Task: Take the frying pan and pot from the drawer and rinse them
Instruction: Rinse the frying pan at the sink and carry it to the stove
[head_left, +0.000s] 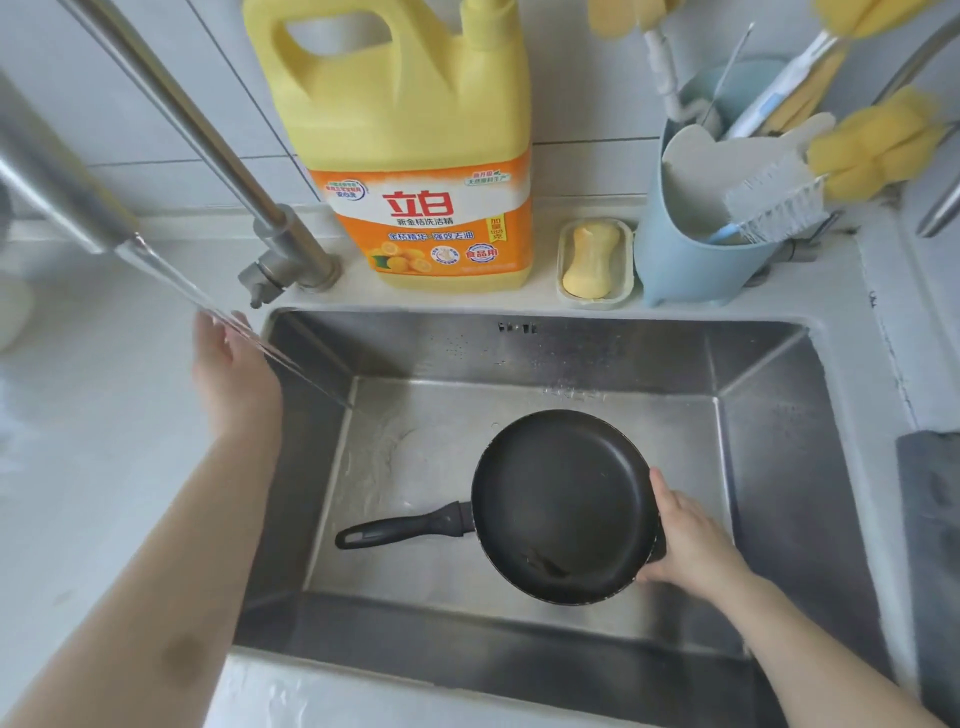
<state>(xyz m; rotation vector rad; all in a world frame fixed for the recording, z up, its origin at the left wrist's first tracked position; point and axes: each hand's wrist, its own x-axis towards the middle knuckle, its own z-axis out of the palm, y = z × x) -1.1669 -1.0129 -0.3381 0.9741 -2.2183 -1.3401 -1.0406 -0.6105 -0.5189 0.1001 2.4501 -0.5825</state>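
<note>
Two bare forearms are reaching from the lower corners over a stainless steel sink (769, 457), where the rinsing step looks to be just getting under way. The right hand (691, 540) is gripping the far rim of the black frying pan (563, 506), fingers curled under its edge and thumb lying along the top, tilting it slightly above the basin floor. The pan's long handle (402, 529) is pointing left, free and untouched. The left hand (228, 364) is hovering at the sink's left edge, apparently under or beside the water stream (218, 306) running from the faucet (67, 202); its fingers are hidden from this angle, so whether they are spread or closed cannot be told. Water is striking the basin's left corner, well apart from the pan. No pot is showing anywhere.

Rigid and probably moderately heavy, the pan is likely becoming slick once wet; a rim pinch is looking precarious, and the handle is offering the surer hold.

Behind the sink, a yellow detergent jug (415, 156), a soap bar (592, 260) in its dish and a blue brush caddy (691, 260) are standing along the ledge.
</note>
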